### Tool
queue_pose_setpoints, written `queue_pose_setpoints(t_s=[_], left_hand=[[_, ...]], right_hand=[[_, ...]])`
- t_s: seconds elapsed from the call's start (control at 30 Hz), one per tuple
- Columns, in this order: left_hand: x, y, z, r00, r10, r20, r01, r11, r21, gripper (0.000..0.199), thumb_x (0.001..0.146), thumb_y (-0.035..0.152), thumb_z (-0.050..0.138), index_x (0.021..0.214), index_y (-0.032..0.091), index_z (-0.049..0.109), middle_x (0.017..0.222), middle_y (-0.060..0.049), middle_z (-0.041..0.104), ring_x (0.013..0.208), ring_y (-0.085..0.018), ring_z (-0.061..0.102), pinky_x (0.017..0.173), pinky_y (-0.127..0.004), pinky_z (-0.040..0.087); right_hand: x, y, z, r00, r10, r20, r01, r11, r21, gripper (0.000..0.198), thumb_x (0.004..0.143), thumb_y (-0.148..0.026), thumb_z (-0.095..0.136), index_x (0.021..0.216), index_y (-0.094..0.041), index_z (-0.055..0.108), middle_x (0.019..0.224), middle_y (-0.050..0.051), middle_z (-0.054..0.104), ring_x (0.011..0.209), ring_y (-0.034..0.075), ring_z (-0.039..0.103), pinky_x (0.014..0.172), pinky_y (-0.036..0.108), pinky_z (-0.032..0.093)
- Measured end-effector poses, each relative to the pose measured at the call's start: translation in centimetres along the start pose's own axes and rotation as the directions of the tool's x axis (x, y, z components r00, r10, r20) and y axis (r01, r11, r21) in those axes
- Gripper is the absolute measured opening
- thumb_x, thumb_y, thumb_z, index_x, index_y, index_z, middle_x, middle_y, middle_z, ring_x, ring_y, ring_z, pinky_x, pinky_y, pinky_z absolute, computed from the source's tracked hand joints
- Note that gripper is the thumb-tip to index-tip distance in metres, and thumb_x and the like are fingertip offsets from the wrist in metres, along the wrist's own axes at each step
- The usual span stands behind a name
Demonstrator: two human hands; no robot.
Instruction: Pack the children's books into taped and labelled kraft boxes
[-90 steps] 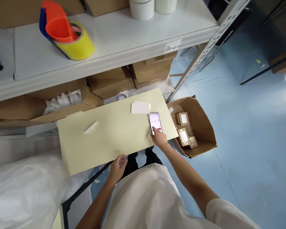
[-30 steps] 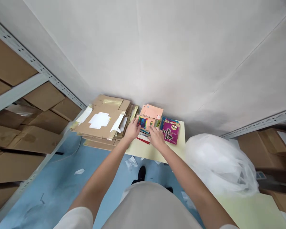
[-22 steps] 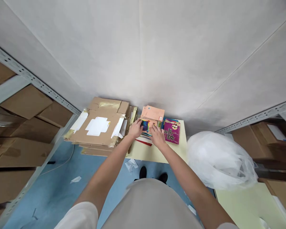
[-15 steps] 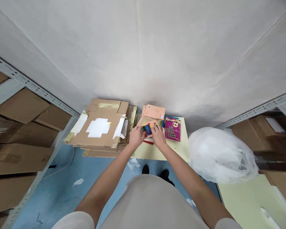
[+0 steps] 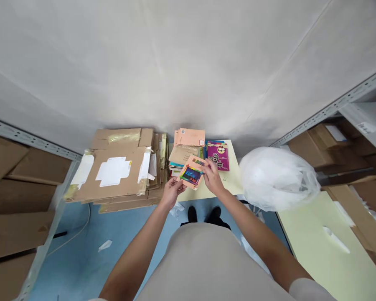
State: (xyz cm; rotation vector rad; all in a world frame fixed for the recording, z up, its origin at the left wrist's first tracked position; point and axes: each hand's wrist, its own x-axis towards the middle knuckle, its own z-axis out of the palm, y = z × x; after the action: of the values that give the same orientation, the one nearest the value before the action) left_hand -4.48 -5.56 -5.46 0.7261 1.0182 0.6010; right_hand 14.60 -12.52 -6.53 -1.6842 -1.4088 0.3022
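Note:
Between my two hands is a thin peach-coloured booklet (image 5: 192, 172) with a dark, rainbow-edged picture on its cover. My left hand (image 5: 172, 190) pinches its lower left corner, and my right hand (image 5: 212, 175) grips its right edge. It is tilted, in front of a stack of books on the small table. On that stack lie a tan book (image 5: 183, 154) and, farther back, several peach booklets (image 5: 191, 137). A purple book (image 5: 218, 156) with large dark characters rests on another pile to the right.
Flattened cardboard boxes (image 5: 119, 142) are piled high on the left. To the right sits a bulky white plastic bundle (image 5: 277, 177), beside a pale yellow tabletop (image 5: 326, 259) with a white tool on it. Shelves of cartons (image 5: 21, 198) flank both sides; paper scraps (image 5: 105, 245) litter the blue floor.
The peach booklet has come up off the stack toward me, and its cover now shows more fully. Both hands have shifted to its edges. The camera view has turned slightly right.

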Motion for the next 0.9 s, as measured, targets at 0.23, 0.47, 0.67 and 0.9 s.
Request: queue_pose_setpoints(t_s=[0.23, 0.47, 0.67, 0.9], left_hand=[[-2.9, -3.6, 5.0, 0.977, -0.073, 0.202, 0.061, 0.996, 0.065, 0.038, 0.058, 0.038, 0.079, 0.079, 0.018, 0.054, 0.067, 0.003, 0.063, 0.06, -0.009, 0.059, 0.067, -0.024, 0.048], [-6.0, -8.3, 14.1, 0.819, -0.224, 0.528, 0.015, 0.928, 0.371, 0.032, 0.06, 0.041, 0.078, 0.07, 0.017, 0.059, 0.067, 0.001, 0.065, 0.064, -0.011, 0.058, 0.064, -0.023, 0.045], [-9.7, -14.0, 23.4, 0.651, -0.37, 0.662, -0.119, 0.812, 0.571, 0.054, 0.068, 0.048, 0.071, 0.115, 0.022, 0.06, 0.098, -0.007, 0.07, 0.086, -0.02, 0.064, 0.072, -0.03, 0.049], [-14.3, -23.4, 33.1, 0.435, -0.455, 0.777, -0.357, 0.705, 0.613, 0.039, 0.07, 0.049, 0.067, 0.09, 0.016, 0.067, 0.08, -0.006, 0.069, 0.075, -0.018, 0.063, 0.073, -0.031, 0.05]], right_hand=[[-5.6, -1.1, -7.2, 0.778, 0.628, -0.003, -0.482, 0.6, 0.638, 0.057, 0.084, -0.048, 0.053, 0.134, -0.027, 0.036, 0.118, 0.01, 0.06, 0.098, 0.023, 0.063, 0.081, 0.041, 0.053], [-14.7, -0.1, -16.1, 0.526, 0.774, -0.353, -0.439, 0.602, 0.667, 0.039, 0.08, -0.053, 0.056, 0.104, -0.022, 0.057, 0.084, 0.003, 0.066, 0.075, 0.017, 0.062, 0.069, 0.031, 0.05], [-25.3, 1.1, -24.4, 0.282, 0.812, -0.511, -0.404, 0.584, 0.704, 0.034, 0.078, -0.054, 0.058, 0.082, -0.02, 0.06, 0.072, 0.0, 0.064, 0.066, 0.016, 0.058, 0.063, 0.029, 0.047], [-35.7, 1.6, -32.7, 0.061, 0.818, -0.571, -0.302, 0.561, 0.771, 0.04, 0.073, -0.058, 0.062, 0.08, -0.019, 0.059, 0.07, 0.0, 0.063, 0.063, 0.015, 0.057, 0.059, 0.027, 0.046]])
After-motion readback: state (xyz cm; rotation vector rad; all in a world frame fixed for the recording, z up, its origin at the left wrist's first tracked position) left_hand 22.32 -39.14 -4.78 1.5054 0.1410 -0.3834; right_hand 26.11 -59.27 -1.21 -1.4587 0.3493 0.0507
